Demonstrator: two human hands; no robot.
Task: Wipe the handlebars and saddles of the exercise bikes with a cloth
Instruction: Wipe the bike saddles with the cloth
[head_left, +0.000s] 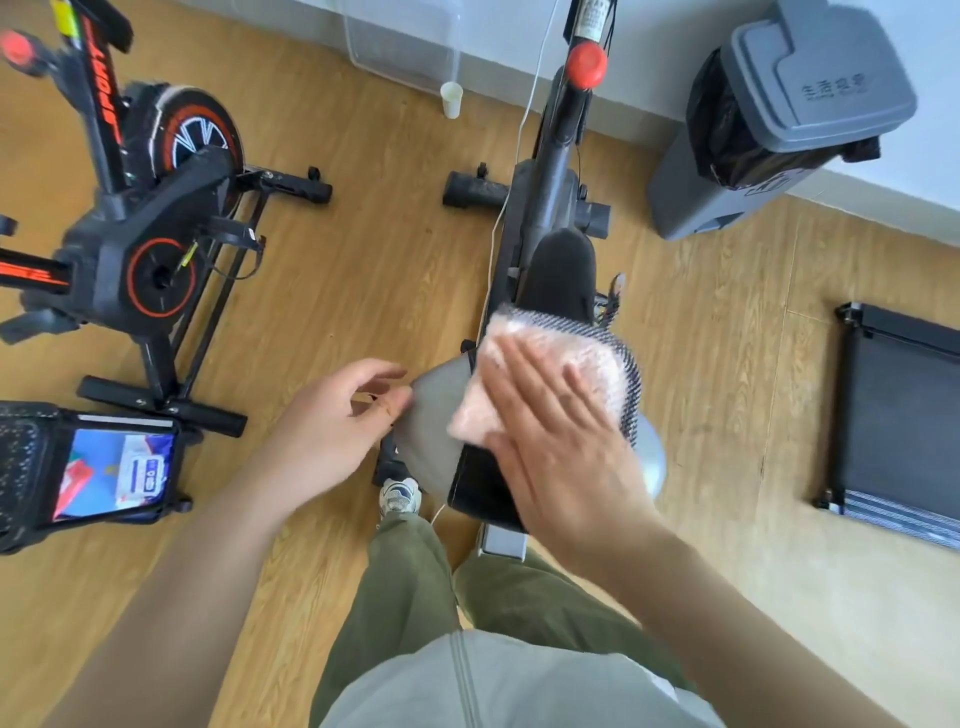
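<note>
Pressing the cloth onto the saddle, right hand lies flat-fingered; left hand curls beside, grip unclear; wooden floor.

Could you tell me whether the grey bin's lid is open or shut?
Shut: the lid lies flat over the grey bin, black liner bulging out beneath it.

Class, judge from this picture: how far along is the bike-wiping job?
Nothing shows as finished. In hand: the right hand presses the pink cloth flat on the black saddle, the left hand beside its grey edge. Left, seemingly: the orange-trimmed bike stands untouched.
</note>
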